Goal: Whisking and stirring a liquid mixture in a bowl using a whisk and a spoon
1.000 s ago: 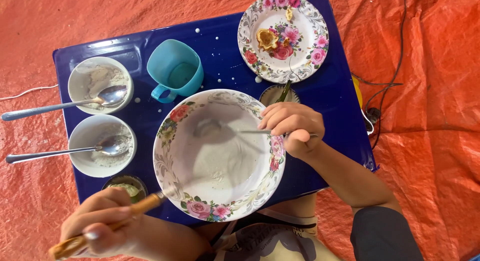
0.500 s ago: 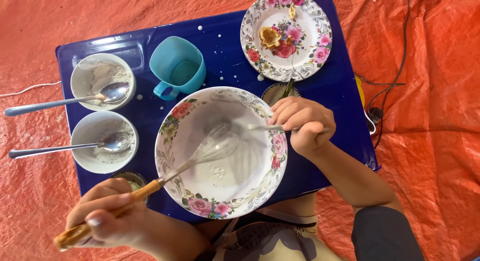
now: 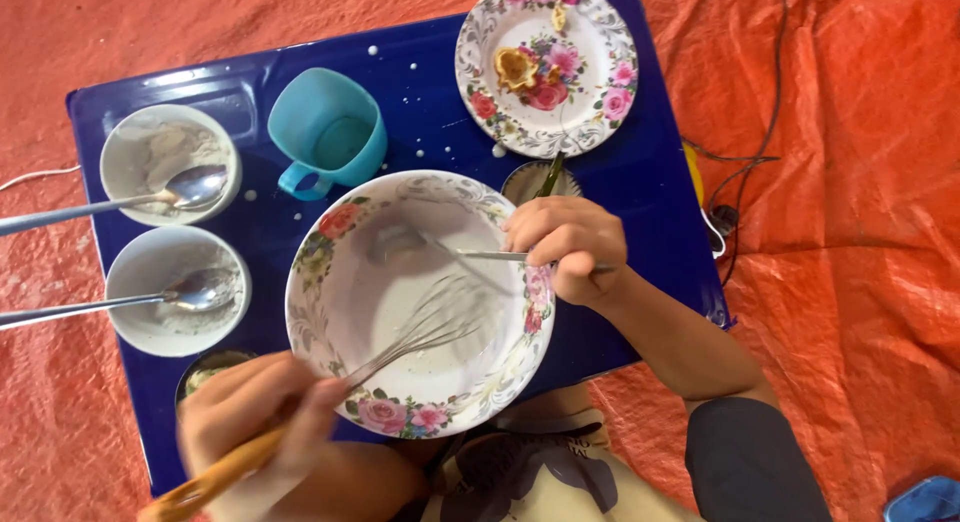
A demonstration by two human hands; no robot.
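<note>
Over floral bowl (image 3: 330,282), left hand (image 3: 262,422) gripping whisk (image 3: 420,332)

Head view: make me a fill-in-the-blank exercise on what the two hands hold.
1. The left hand holds a wire ____ by its wooden handle, its wires inside the big floral bowl.
2. The right hand holds a metal ____ over that bowl's rim.
3. The mug beyond the bowl is ____ in colour.
4. Each of the two small white bowls holds one ____.

Missing words: whisk; spoon; turquoise; spoon
</note>
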